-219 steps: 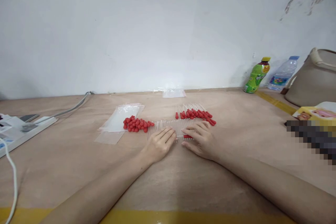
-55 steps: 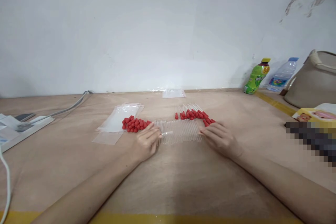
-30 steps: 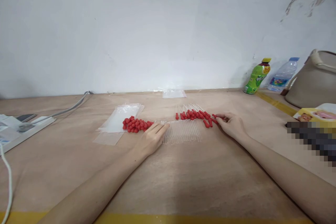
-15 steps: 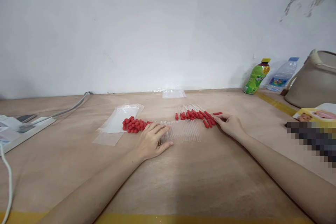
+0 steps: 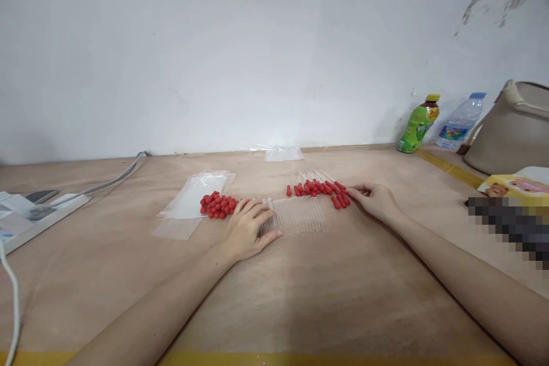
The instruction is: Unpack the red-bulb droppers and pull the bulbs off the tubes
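My left hand (image 5: 251, 230) lies palm down with thumb and fingers apart. It covers the left end of a row of clear glass dropper tubes (image 5: 302, 216) and touches the edge of a heap of red rubber bulbs (image 5: 218, 206). Behind the tubes lies a row of droppers with red bulbs (image 5: 315, 186), their thin clear stems pointing to the wall. My right hand (image 5: 374, 200) pinches with thumb and forefinger at the row's right end, on the tip of a red-bulbed dropper (image 5: 340, 185). Several loose-looking red bulbs (image 5: 338, 201) lie just in front of it.
Clear zip bags (image 5: 189, 194) are stacked at left, with another bag (image 5: 283, 154) by the wall. A power strip (image 5: 64, 206) with cables lies far left. At right stand a green bottle (image 5: 418, 124), a water bottle (image 5: 461, 123), a beige bag (image 5: 510, 131) and a yellow pack (image 5: 518, 184).
The red bulb that stuck out beyond my right fingertips no longer shows there; the row's right end looks rearranged. My left hand has stayed nearly still.
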A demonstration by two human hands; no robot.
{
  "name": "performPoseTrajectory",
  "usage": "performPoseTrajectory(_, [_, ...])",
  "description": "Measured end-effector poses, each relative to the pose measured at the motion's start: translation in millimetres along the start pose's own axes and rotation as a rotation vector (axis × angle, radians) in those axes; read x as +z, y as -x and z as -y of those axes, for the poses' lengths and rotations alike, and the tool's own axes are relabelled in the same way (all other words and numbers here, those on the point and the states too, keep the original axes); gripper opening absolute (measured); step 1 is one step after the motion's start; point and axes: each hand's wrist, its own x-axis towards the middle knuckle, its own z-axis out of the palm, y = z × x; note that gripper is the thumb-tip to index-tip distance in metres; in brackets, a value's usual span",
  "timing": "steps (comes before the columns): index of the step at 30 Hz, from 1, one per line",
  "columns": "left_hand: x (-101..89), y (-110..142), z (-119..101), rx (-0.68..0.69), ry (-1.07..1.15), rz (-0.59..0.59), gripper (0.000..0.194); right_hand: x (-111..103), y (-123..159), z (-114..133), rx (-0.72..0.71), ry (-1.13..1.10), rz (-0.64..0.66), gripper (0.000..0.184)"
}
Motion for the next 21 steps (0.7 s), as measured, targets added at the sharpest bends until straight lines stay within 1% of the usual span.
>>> performPoseTrajectory(2, [0.6,0.2,0.4,-0.002,-0.003,-0.006,0.035,-1.2,-1.6,-1.5,-0.002,0.066,0.012,0.030])
performPoseTrajectory(5, [2.6,0.8,1.9,0.003,-0.001,-0.016,0.035,-4.1,-0.8,-0.4,0.023,0.079,0.034,0.031])
performPoseTrajectory(9, [4.0,1.1,2.9,-0.001,0.000,-0.011,0.037,-10.1,1.5,4.8,-0.012,0.130,0.083,0.034])
performPoseTrajectory(10, [3.7,1.1,2.5,-0.004,0.001,-0.010,0.037,-11.4,0.5,4.2,-0.016,0.176,0.064,0.034])
performPoseTrajectory(12, [2.6,0.9,1.4,-0.009,0.004,-0.007,0.037,-12.9,-4.6,-1.1,-0.048,0.303,-0.033,0.031])
performPoseTrajectory(14, [1.5,0.8,0.4,-0.012,0.007,-0.006,0.037,-12.8,-12.7,-10.8,-0.135,0.435,-0.130,0.031])
performPoseTrajectory(15, [1.2,0.7,0.2,-0.014,0.007,-0.005,0.037,-12.2,-17.0,-16.1,-0.186,0.484,-0.144,0.032])
performPoseTrajectory(16, [1.1,0.6,0.2,-0.015,0.006,-0.005,0.037,-11.6,-21.0,-20.8,-0.229,0.516,-0.136,0.031])
performPoseTrajectory(18, [1.4,0.5,0.8,-0.014,0.002,-0.004,0.037,-10.4,-26.0,-26.6,-0.269,0.535,-0.080,0.027])
performPoseTrajectory(21, [2.1,0.7,2.0,-0.009,-0.002,0.000,0.036,-10.4,-23.3,-23.2,-0.257,0.494,-0.044,0.023])
